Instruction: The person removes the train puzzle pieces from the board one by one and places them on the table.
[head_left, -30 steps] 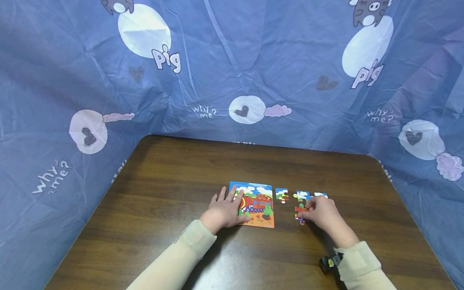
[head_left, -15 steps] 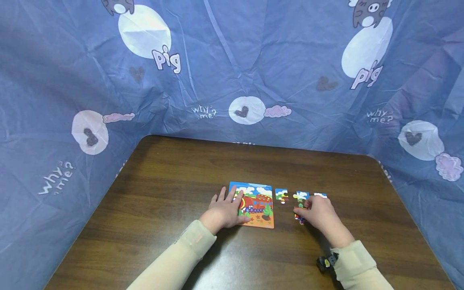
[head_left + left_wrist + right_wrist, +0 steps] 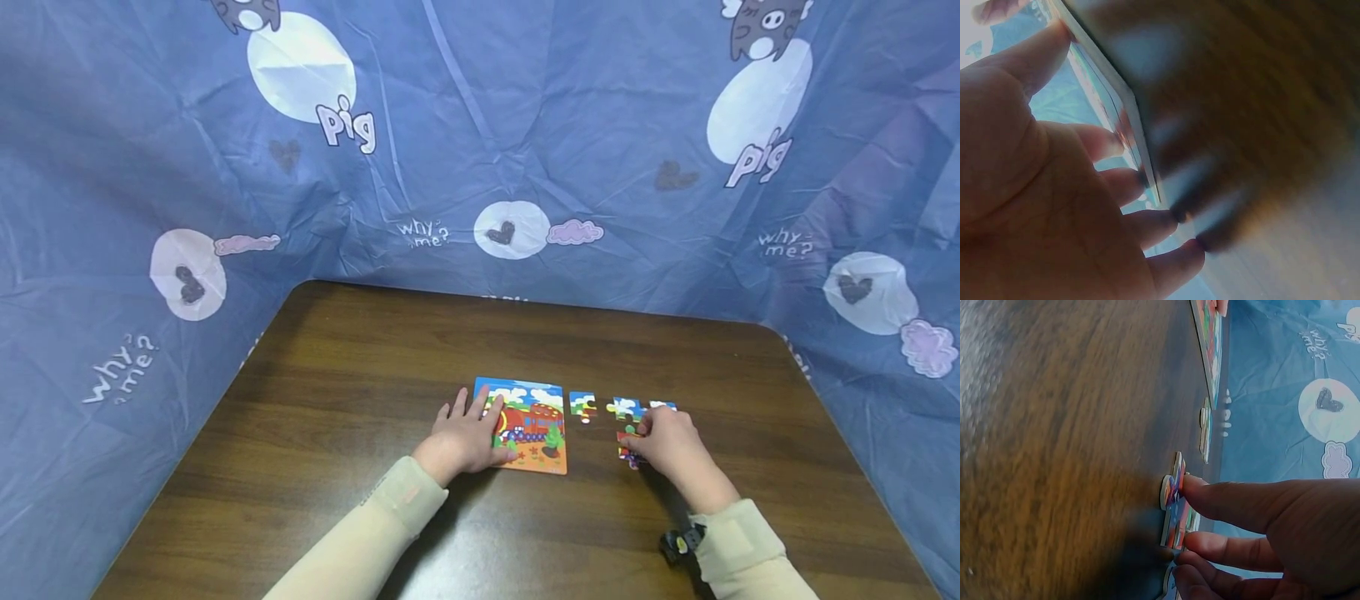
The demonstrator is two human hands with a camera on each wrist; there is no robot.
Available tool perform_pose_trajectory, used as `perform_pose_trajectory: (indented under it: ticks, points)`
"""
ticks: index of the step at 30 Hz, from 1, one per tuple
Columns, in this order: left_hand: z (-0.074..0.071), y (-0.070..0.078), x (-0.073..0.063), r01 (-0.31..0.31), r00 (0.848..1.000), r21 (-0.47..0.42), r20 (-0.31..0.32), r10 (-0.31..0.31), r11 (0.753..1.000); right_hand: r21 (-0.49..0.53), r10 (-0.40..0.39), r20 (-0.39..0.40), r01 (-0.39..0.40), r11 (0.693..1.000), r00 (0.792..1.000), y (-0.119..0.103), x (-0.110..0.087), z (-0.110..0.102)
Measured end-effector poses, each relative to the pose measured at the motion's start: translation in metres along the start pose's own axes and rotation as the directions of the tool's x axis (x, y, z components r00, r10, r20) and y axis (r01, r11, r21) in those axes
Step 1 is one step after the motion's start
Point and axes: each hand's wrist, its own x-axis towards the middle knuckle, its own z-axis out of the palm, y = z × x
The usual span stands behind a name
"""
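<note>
My left hand (image 3: 463, 440) rests with spread fingers over the left edge of a flat train picture board (image 3: 555, 421). In the left wrist view, the fingertips (image 3: 1116, 145) lie along the board's rim. To the right, my right hand (image 3: 678, 450) pinches a red and purple jigsaw piece (image 3: 628, 457) between thumb and fingers. In the right wrist view, this jigsaw piece (image 3: 1175, 509) is low over the table, its knob toward the camera. Just behind it are a sky-coloured jigsaw piece (image 3: 627, 408) and another white and blue piece (image 3: 663, 405), partly covered by the right hand.
A separate jigsaw piece (image 3: 582, 403) lies between the board and the other pieces. All rest on a brown wooden table (image 3: 360, 400). A blue printed cloth (image 3: 420, 150) hangs behind and beside it. A small black device (image 3: 678, 544) is at the right wrist.
My right hand and the jigsaw piece shifted slightly left, then back right, ending a little right of where they were. My left hand stays in place on the board.
</note>
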Motion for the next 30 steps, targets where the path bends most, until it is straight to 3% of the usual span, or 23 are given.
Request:
perform_pose_trajectory:
  ticks: [11,18,30]
  points:
    - [0.000,0.000,0.000,0.004,1.000,-0.005,-0.001,-0.004,1.000,0.013,0.008,-0.006,-0.008,1.000,1.000,-0.001,0.000,-0.001]
    - [0.000,0.000,0.001,-0.001,1.000,0.000,-0.004,0.001,1.000,0.067,-0.092,-0.094,0.098,0.993,0.991,-0.007,0.001,-0.009]
    - [-0.002,-0.005,0.001,-0.025,1.000,-0.038,-0.003,0.025,0.999,0.156,-0.205,-0.075,0.214,0.964,0.976,-0.040,0.010,0.009]
